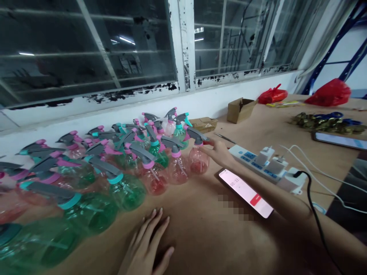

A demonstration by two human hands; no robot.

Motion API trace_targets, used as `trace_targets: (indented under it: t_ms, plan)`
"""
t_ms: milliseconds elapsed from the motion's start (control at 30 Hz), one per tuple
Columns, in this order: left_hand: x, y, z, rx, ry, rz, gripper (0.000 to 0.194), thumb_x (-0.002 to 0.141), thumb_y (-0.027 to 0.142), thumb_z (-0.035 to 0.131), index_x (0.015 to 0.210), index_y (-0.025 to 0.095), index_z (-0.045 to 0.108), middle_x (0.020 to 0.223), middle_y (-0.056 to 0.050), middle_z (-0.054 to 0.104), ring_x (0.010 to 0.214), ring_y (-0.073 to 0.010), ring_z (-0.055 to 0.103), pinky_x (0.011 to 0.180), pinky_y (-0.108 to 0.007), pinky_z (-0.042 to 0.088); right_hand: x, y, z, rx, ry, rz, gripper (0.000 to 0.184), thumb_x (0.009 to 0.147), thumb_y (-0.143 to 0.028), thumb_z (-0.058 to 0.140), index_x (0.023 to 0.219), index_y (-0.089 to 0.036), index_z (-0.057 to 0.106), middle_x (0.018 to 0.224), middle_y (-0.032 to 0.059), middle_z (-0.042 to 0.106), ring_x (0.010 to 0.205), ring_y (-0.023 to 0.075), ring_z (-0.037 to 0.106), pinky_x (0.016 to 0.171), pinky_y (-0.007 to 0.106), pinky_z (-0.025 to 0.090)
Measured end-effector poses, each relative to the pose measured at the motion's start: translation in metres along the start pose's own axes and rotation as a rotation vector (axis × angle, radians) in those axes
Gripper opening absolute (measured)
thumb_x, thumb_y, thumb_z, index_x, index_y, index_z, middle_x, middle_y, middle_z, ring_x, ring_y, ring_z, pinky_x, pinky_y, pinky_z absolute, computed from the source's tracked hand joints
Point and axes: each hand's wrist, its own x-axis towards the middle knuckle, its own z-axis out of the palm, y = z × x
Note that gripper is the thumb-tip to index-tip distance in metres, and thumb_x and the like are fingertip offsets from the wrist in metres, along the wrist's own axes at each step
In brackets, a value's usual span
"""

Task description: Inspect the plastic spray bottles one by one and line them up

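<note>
Your left hand (149, 244), fingers loosely spread, is over the tabletop (189, 233) at bottom centre. Your right hand (219, 152) is at the pink bottle (197, 162) near the centre; whether it pinches, I cannot tell. A catching lever (196, 134) could tip the neighbouring bottle (178, 170).

the spray bottles (127, 192) look to be thin clear plastic, smooth and glossy enough to catch the light, while their trigger heads (142, 152) are duller, nearly matt plastic. under them, the counter (197, 229) seems smooth with a soft sheen. i see plain matt cardboard in the open box (237, 111), crinkled shiny plastic in the red bag (329, 93), brassy metal in the heaped pieces (311, 124), and rough, flaking paint on the window frame (183, 42).
</note>
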Motion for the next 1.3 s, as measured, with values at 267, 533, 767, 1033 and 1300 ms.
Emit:
trace_targets:
  t_ms: [267,533,767,1033,1300]
  plan:
    - [0.008,0.003,-0.008,-0.071,0.043,-0.083,0.049,0.09,0.04,0.052,0.136,0.031,0.04,0.134,-0.003,0.054,0.116,-0.0282,0.056,0.093,-0.044,0.048,-0.031,-0.011,-0.025,0.012,-0.013,-0.032,0.03,0.082,-0.04,0.061,0.1,-0.018,0.067,0.097,0.006,0.072,0.092,0.0245,0.065,0.081,0.035,0.045]
    - [0.03,0.014,-0.045,-0.34,-0.005,-0.185,0.04,0.091,0.035,0.051,0.13,0.031,0.043,0.132,-0.002,0.054,0.118,-0.0254,0.055,0.097,-0.044,0.046,-0.09,-0.049,-0.024,0.025,-0.134,-0.052,0.025,0.081,-0.042,0.064,0.094,-0.02,0.065,0.084,0.0023,0.069,0.078,0.021,0.063,0.067,0.031,0.044]
    - [0.017,0.018,-0.055,-0.515,-0.041,-0.183,0.066,0.08,0.04,0.063,0.137,0.024,0.033,0.135,-0.011,0.05,0.121,-0.0302,0.051,0.095,-0.048,0.046,-0.131,-0.112,0.01,0.318,-0.352,-0.246,0.022,0.081,-0.032,0.068,0.098,-0.018,0.065,0.095,0.0024,0.066,0.092,0.0161,0.061,0.084,0.028,0.044]
    - [-0.039,0.006,-0.055,-0.649,-0.088,-0.253,0.076,0.077,0.041,0.067,0.141,0.026,0.028,0.13,-0.01,0.054,0.114,-0.0297,0.055,0.09,-0.046,0.049,-0.145,-0.136,0.055,0.426,-0.509,-0.28,0.021,0.081,-0.033,0.067,0.094,-0.016,0.063,0.093,0.0036,0.066,0.088,0.0165,0.062,0.082,0.031,0.047]
    - [-0.04,0.004,-0.055,-0.88,-0.092,-0.23,0.077,0.068,0.037,0.076,0.135,0.024,0.038,0.131,-0.01,0.051,0.119,-0.0342,0.048,0.097,-0.053,0.04,-0.128,-0.154,0.082,0.601,-0.658,-0.346,0.044,0.07,-0.026,0.073,0.109,-0.022,0.052,0.096,0.0019,0.064,0.079,0.0165,0.062,0.069,0.03,0.05]
